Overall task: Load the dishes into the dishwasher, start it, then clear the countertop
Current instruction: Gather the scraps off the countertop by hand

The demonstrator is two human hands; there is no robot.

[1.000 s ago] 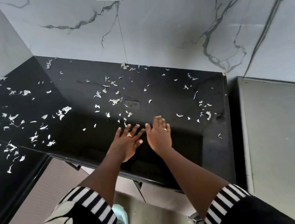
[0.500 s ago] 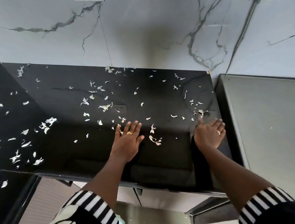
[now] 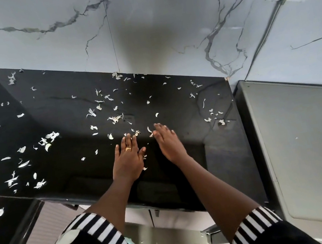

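Both hands lie on the black countertop (image 3: 59, 117) with fingers straight and holding nothing. The left hand (image 3: 129, 161), which wears a ring (image 3: 128, 149), rests palm down. The right hand (image 3: 168, 141) sits just beside it, on the side toward the grey appliance (image 3: 306, 129), with a narrow gap between them. It is blurred, so we cannot tell whether it lies flat or on its edge. We judge the step to be clearing the pale scraps (image 3: 115, 118), which are scattered over the countertop. Most lie on the side of the hands away from the appliance, and a few lie close to it. To do this well, we keep the left hand planted as a stop. We rake with the right hand pressed to the surface so thin flakes do not slip under it. We work in short, slow strokes away from the appliance and build one heap before lifting anything. Half a second ago the right hand was at the countertop's end next to the appliance, and it has now come back to meet the left hand, which has barely shifted. A few scraps now lie by the left thumb.
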